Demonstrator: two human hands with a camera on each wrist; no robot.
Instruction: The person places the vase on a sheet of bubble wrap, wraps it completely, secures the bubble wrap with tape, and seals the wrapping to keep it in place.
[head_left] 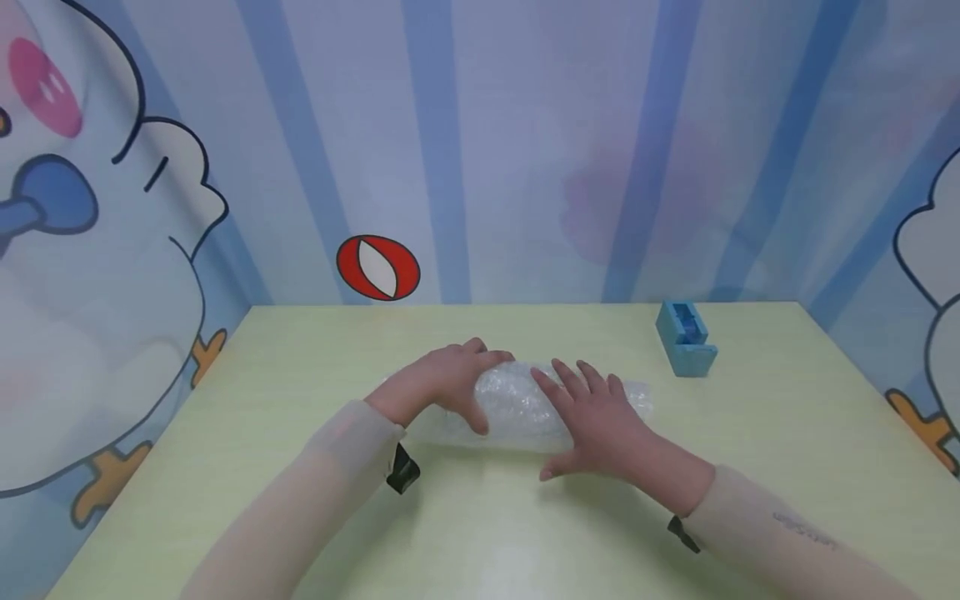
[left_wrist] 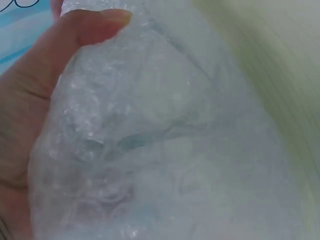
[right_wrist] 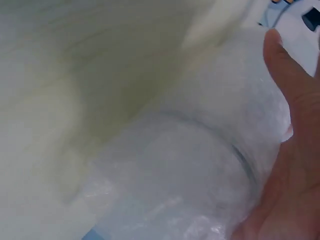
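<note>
A bundle of clear bubble wrap (head_left: 517,408) lies lengthwise across the middle of the table. At its left part, my left hand (head_left: 450,379) holds it, thumb on the near side and fingers over the top. The left wrist view shows the left thumb bent against the crinkled bubble wrap (left_wrist: 165,140). My right hand (head_left: 600,421) rests over the right part with fingers spread and fairly straight. Through the bubble wrap (right_wrist: 175,165) in the right wrist view shows a curved, rim-like dark line; what is inside cannot be made out.
A blue tape dispenser (head_left: 686,342) stands at the back right of the pale yellow table (head_left: 262,483). Behind the table hangs a striped blue backdrop (head_left: 517,150) with cartoon figures. Both sleeves are light, with a black strap piece near each wrist.
</note>
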